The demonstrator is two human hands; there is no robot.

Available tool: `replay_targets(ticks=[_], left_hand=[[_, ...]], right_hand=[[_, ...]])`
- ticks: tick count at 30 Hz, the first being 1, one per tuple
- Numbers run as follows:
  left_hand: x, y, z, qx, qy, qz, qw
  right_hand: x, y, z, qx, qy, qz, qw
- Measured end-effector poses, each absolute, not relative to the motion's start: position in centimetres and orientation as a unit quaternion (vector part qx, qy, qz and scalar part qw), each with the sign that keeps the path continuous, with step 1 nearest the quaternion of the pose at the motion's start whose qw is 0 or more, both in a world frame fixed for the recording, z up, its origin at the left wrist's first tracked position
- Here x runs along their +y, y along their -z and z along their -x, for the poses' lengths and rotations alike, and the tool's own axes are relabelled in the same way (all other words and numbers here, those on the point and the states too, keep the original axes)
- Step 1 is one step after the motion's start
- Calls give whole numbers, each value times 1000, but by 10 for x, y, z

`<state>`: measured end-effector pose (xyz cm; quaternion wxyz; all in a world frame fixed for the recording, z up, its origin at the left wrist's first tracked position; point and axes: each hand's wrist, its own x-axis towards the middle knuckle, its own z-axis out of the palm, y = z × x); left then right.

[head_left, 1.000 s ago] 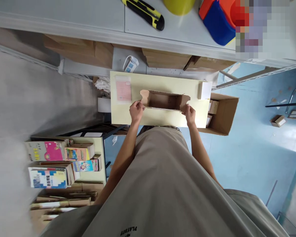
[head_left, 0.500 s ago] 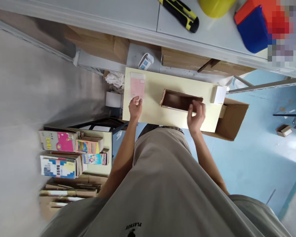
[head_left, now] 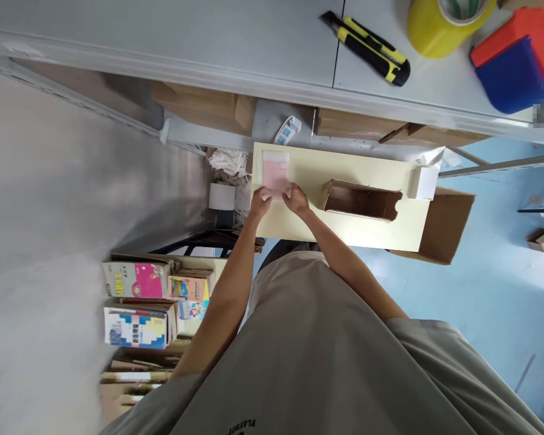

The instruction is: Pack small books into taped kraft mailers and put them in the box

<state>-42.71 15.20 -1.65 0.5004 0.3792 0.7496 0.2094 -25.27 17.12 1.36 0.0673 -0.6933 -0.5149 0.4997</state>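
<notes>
Shows matt brown cardboard in the open box (head_left: 361,200); thin, smooth film or paper in the pink packet (head_left: 275,172) left of it; a smooth, matt tabletop (head_left: 308,168) beneath it; glossy yellow tape (head_left: 428,33) beyond it.

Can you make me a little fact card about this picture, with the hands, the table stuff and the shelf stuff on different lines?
Left hand: at the near left corner of the pink-and-white packet; firmness of grip unclear
Right hand: at the packet's near right corner
Table: cream; packet on the left side
Cardboard box: open-topped, on the table, right of the packet
White box: at the table's right end
Grey shelf: black-and-yellow cutter knife, yellow roll
</notes>
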Motion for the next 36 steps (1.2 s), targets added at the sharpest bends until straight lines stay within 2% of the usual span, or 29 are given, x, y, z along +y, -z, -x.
replay_targets(ticks=[8, 12, 16, 19, 24, 27, 32, 36], left_hand=[[147, 4, 427, 724, -243, -326, 557], [132, -4, 420, 728, -249, -311, 559], [110, -20, 422, 748, -256, -273, 548], [98, -44, 425, 722, -287, -267, 570], [92, -95, 399, 585, -347, -342, 648], [100, -123, 361, 574, -344, -381, 638], [129, -173, 292, 567, -317, -539, 537], [148, -205, 249, 517, -265, -649, 491]], right_hand=[[181, 11, 267, -442, -515, 732, 69], [165, -10, 267, -477, -484, 725, 116], [141, -49, 253, -529, -505, 664, 156], [115, -83, 224, -522, -548, 615, 223], [73, -133, 153, -450, -592, 549, 382], [63, -145, 114, -412, -589, 547, 429], [69, -141, 50, -444, -512, 607, 415], [72, -128, -7, -506, -417, 684, 321]])
